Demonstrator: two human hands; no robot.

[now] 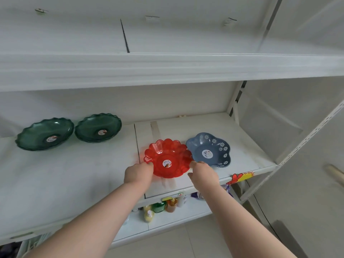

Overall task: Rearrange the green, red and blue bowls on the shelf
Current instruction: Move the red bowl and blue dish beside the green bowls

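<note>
A translucent red scalloped bowl [167, 158] sits on the white shelf [65, 174], right of its middle. My left hand [138, 173] grips its near-left rim and my right hand [202, 172] grips its near-right rim. Touching the red bowl's right side is a blue flower-shaped bowl [208, 148] with white daisy cut-outs. Two dark green scalloped bowls stand side by side at the back left, one [44, 134] further left than the other [98, 130]. Each bowl has a round sticker in its centre.
An upper shelf [167, 67] overhangs the bowls. A perforated white upright [297, 148] frames the right end. Below the shelf stand several coloured bottles [160, 206]. A red and yellow price tag [240, 177] hangs from the shelf's front edge.
</note>
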